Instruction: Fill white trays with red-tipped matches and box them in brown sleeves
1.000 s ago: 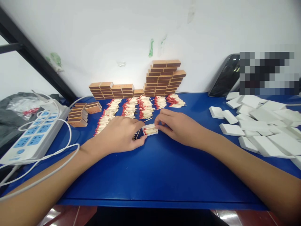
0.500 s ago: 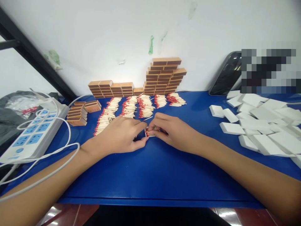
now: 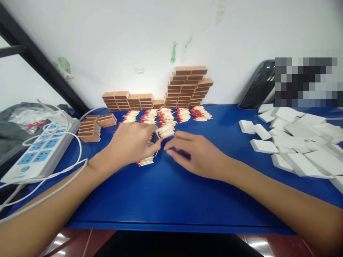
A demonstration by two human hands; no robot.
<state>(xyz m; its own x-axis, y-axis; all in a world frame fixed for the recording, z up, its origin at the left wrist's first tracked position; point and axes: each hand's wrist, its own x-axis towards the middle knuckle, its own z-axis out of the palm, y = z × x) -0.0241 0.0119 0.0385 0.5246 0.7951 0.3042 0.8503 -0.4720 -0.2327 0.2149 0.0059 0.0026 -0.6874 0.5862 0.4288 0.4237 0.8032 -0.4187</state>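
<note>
My left hand [image 3: 134, 141] grips the left end of a small white matchbox tray [image 3: 168, 132] between thumb and fingers. Red-headed matches lie inside the tray, which is over the front of the match piles. Just to its lower right is my right hand [image 3: 194, 151], fingers loosely curved, thumb and forefinger apart, holding nothing I can see. Under and below the left hand lies a spread of loose matches [image 3: 146, 161], partly covered by the palm. Further match piles [image 3: 183, 115] lie behind the hands.
Brown matchboxes [image 3: 187, 87] stand stacked against the wall, with more boxes [image 3: 89, 130] at left. Many white trays [image 3: 294, 139] are heaped at right, near a dark phone-like object [image 3: 255, 85]. A power strip [image 3: 40, 150] and white cables lie left, a cable crossing my left forearm.
The tray has moved up and slightly left, away from the table front, with my left hand. My right hand's fingers have come off it and parted. More matches show below the left hand.
</note>
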